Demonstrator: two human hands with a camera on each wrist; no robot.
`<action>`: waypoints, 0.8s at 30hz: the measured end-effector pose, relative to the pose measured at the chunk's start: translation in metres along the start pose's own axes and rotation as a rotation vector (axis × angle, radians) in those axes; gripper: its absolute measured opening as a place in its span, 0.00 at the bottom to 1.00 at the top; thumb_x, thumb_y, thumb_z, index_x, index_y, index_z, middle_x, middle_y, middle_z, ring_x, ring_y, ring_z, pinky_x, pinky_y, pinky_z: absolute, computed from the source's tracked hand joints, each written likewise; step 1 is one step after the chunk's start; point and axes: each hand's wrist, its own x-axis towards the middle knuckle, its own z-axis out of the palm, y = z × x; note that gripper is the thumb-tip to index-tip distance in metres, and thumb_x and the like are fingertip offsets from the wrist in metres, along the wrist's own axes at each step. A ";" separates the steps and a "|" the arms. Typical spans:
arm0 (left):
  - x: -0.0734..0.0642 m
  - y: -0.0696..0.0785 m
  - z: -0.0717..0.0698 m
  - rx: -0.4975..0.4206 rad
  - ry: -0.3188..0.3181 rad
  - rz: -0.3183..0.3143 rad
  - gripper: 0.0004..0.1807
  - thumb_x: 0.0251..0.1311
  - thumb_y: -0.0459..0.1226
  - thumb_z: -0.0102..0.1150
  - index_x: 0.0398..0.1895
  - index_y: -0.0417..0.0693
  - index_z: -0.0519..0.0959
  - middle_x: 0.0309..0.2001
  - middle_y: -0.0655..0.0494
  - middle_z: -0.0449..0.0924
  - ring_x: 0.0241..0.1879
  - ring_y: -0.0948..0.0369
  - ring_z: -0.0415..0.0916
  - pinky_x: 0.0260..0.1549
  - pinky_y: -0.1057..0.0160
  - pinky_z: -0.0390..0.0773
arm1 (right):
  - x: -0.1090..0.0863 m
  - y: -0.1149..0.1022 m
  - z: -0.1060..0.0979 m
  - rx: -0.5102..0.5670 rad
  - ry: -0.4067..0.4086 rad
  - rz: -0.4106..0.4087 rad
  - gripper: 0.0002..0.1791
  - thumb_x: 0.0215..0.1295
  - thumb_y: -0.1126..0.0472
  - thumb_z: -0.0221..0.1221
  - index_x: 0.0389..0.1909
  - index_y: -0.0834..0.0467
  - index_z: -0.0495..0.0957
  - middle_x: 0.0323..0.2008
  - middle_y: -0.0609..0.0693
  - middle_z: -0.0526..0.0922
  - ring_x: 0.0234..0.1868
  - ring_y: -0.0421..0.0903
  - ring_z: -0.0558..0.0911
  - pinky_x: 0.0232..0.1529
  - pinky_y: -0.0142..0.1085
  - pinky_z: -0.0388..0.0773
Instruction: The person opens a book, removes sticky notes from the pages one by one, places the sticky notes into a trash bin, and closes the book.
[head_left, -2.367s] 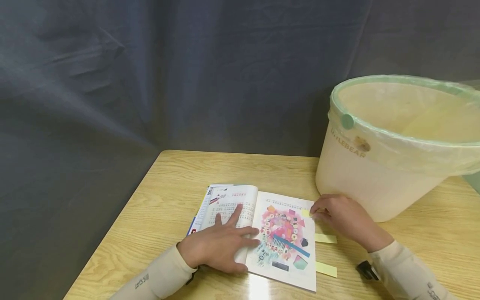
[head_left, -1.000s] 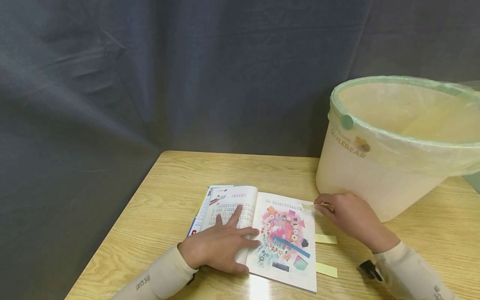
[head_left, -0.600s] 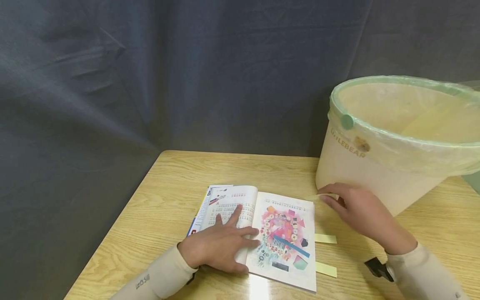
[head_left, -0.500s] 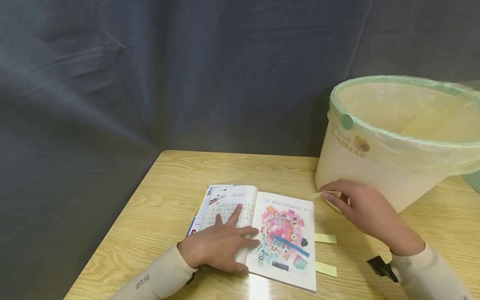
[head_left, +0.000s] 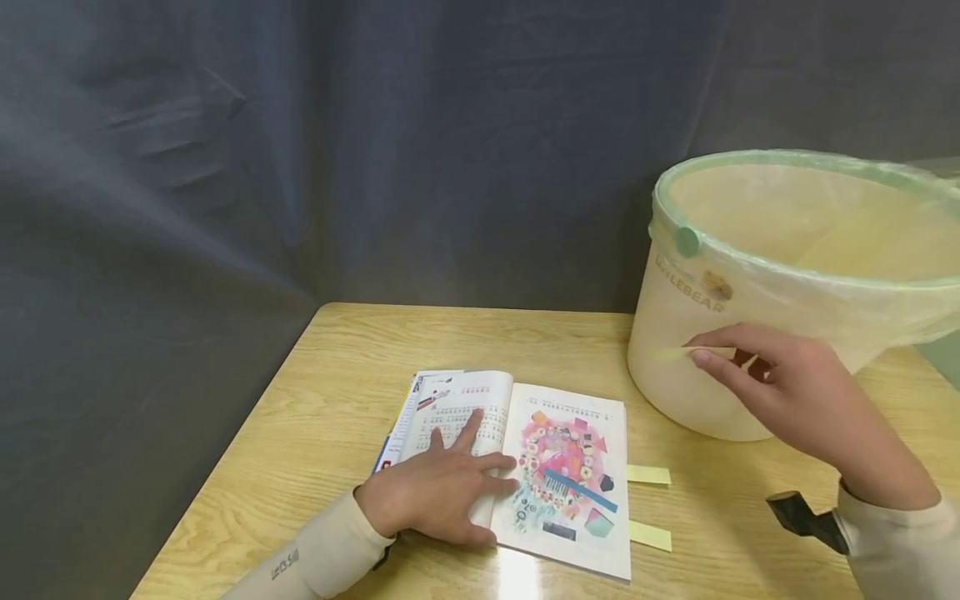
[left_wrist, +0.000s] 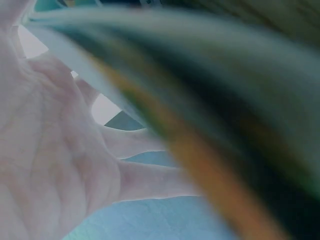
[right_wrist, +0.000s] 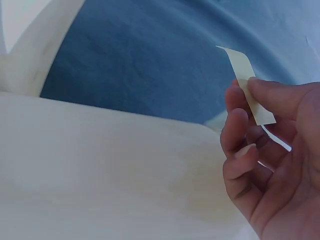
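An open book point(head_left: 570, 542) lies on the wooden table, printed text on its left page and a colourful collage picture on its right page. My left hand point(head_left: 442, 492) rests on the left page and the fold with fingers spread; the left wrist view shows its palm point(left_wrist: 55, 145) beside blurred page edges. Between thumb and forefinger my right hand point(head_left: 787, 383) pinches a yellow sticky note strip point(right_wrist: 245, 80), curled at its far end. That hand is raised in front of the bin. Two more yellow sticky strips point(head_left: 649, 475) stick out from the book's right edge.
A cream bin point(head_left: 705, 367) with a green rim and a clear plastic liner stands at the right, behind the book. A dark grey cloth point(head_left: 465, 158) hangs behind the wooden table point(head_left: 300, 433) and down its left side.
My right hand has peeled the top yellow sticky strip off the right page and carried it up and right, to the front of the bin. The left hand has stayed in place.
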 end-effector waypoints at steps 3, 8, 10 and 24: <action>0.000 0.001 0.002 -0.015 -0.006 0.000 0.34 0.55 0.62 0.64 0.67 0.72 0.72 0.74 0.72 0.62 0.78 0.34 0.33 0.56 0.21 0.61 | 0.000 0.002 -0.009 0.013 0.018 0.037 0.14 0.58 0.66 0.69 0.39 0.42 0.86 0.32 0.28 0.83 0.25 0.26 0.74 0.29 0.18 0.69; -0.001 0.001 0.003 -0.015 -0.005 0.002 0.34 0.55 0.62 0.64 0.67 0.72 0.72 0.74 0.72 0.62 0.78 0.34 0.34 0.56 0.21 0.62 | 0.002 0.002 -0.022 0.014 0.047 0.011 0.16 0.55 0.69 0.69 0.37 0.44 0.87 0.34 0.19 0.80 0.26 0.22 0.73 0.29 0.17 0.69; -0.001 0.001 0.003 -0.019 -0.005 -0.002 0.34 0.55 0.61 0.64 0.67 0.72 0.73 0.74 0.72 0.62 0.78 0.34 0.33 0.56 0.20 0.61 | 0.004 0.000 -0.027 0.003 0.059 -0.012 0.16 0.55 0.70 0.69 0.37 0.44 0.87 0.35 0.18 0.79 0.27 0.21 0.73 0.30 0.16 0.69; -0.001 0.000 0.000 -0.003 0.006 0.003 0.34 0.56 0.61 0.64 0.67 0.71 0.73 0.74 0.71 0.63 0.78 0.34 0.34 0.56 0.21 0.61 | 0.015 0.005 -0.057 -0.097 0.123 0.023 0.09 0.66 0.67 0.63 0.44 0.57 0.87 0.39 0.09 0.70 0.30 0.12 0.68 0.29 0.14 0.66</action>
